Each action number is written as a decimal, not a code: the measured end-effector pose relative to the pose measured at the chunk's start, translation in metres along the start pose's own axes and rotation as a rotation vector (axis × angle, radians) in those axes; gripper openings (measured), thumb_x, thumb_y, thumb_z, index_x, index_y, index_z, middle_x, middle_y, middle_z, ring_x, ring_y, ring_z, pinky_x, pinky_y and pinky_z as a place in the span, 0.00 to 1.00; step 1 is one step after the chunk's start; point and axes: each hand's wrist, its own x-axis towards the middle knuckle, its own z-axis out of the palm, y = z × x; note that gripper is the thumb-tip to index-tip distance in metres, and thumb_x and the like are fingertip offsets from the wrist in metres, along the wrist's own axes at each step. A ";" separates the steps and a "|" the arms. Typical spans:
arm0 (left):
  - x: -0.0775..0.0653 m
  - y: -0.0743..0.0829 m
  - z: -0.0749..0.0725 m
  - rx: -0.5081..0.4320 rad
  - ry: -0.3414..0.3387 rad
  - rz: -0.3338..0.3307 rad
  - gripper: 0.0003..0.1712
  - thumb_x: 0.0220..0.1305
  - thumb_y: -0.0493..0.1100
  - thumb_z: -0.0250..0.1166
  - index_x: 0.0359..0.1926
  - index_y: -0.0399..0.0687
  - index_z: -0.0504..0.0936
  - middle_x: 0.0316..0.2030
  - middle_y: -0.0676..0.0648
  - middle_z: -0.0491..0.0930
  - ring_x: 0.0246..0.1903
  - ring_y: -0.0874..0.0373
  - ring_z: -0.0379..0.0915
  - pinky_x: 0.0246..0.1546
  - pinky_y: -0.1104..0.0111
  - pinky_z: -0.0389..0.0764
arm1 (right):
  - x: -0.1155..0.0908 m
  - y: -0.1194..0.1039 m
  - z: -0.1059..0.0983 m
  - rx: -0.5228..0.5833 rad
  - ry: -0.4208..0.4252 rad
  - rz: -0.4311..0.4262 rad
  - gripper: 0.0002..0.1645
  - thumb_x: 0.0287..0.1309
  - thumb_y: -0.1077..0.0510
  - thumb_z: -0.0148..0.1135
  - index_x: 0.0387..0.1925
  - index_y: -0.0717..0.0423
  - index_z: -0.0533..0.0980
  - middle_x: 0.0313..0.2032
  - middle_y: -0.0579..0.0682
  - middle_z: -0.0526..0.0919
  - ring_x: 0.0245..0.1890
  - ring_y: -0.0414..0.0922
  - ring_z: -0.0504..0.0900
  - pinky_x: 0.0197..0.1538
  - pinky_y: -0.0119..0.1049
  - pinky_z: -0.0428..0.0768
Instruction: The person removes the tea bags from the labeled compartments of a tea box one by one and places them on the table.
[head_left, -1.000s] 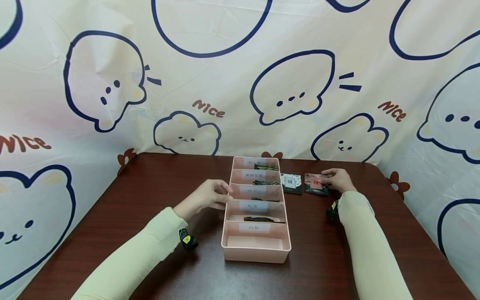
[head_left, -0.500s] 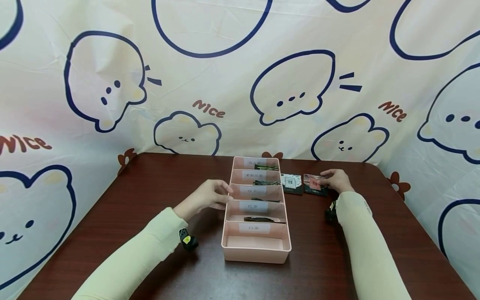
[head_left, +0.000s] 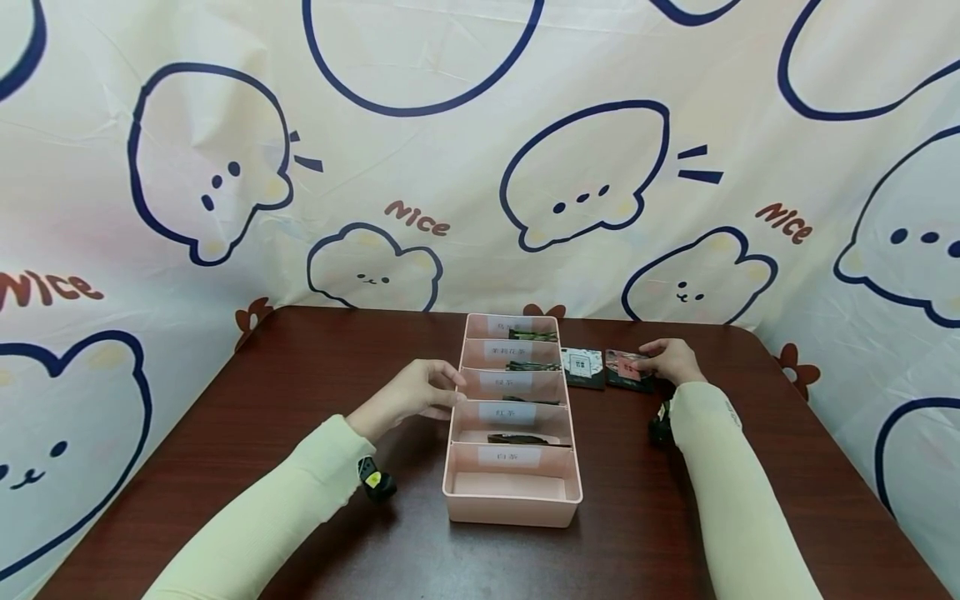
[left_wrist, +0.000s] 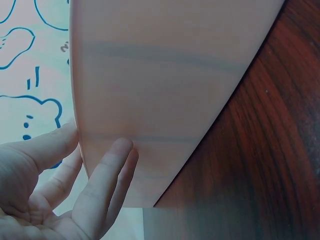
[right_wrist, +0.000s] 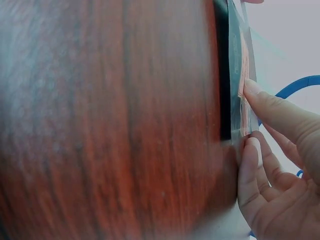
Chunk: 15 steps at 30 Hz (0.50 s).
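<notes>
A long pink divided box [head_left: 512, 510] stands lengthwise, with labelled compartments. My left hand [head_left: 416, 389] holds its left wall at the rim. In the left wrist view, some fingers lie against the outer wall [left_wrist: 160, 100] and others reach over the edge. To the box's right are two square tea sachets. My right hand [head_left: 672, 362] pinches the nearer edge of the dark sachet with a pink-red label [head_left: 624, 367]. The right wrist view has the thumb on the sachet's face [right_wrist: 235, 75], other fingers at its edge. The dark sachet with a pale label [head_left: 583, 367] lies between it and the box.
Slim dark and green packets [head_left: 528, 439] lie in the rear compartments; the front compartment [head_left: 512, 483] shows its bare floor. All stands on a dark brown wooden table [head_left: 315, 533]. A cartoon-printed cloth [head_left: 480, 167] rises behind and at both sides.
My right hand and the red-labelled sachet have shifted slightly left, toward the pale-labelled one. My left hand and the box have stayed in place.
</notes>
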 end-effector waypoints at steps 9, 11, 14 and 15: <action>0.001 0.000 0.000 0.004 0.013 -0.010 0.15 0.58 0.35 0.69 0.45 0.35 0.79 0.39 0.40 0.79 0.33 0.55 0.81 0.37 0.59 0.87 | -0.001 -0.001 0.000 0.010 0.015 0.011 0.28 0.56 0.57 0.69 0.56 0.67 0.74 0.55 0.67 0.74 0.40 0.49 0.79 0.41 0.38 0.84; 0.001 0.000 0.000 0.004 0.012 -0.012 0.14 0.58 0.35 0.69 0.45 0.36 0.79 0.39 0.40 0.79 0.33 0.55 0.81 0.37 0.58 0.87 | -0.002 0.000 0.000 0.034 0.014 0.017 0.29 0.56 0.57 0.69 0.57 0.67 0.74 0.57 0.67 0.74 0.42 0.50 0.79 0.43 0.39 0.84; 0.000 0.000 0.000 0.001 0.010 -0.010 0.14 0.58 0.34 0.69 0.45 0.36 0.79 0.39 0.40 0.79 0.33 0.55 0.81 0.37 0.58 0.87 | -0.004 0.001 -0.002 0.100 0.006 0.021 0.32 0.58 0.56 0.68 0.61 0.66 0.71 0.61 0.67 0.70 0.47 0.53 0.78 0.47 0.40 0.84; 0.000 0.000 0.000 0.000 0.009 -0.008 0.14 0.58 0.34 0.69 0.45 0.36 0.79 0.39 0.40 0.79 0.33 0.55 0.81 0.37 0.58 0.87 | -0.005 0.001 -0.003 0.127 0.006 0.021 0.33 0.59 0.55 0.67 0.62 0.66 0.70 0.62 0.66 0.69 0.50 0.53 0.78 0.48 0.40 0.84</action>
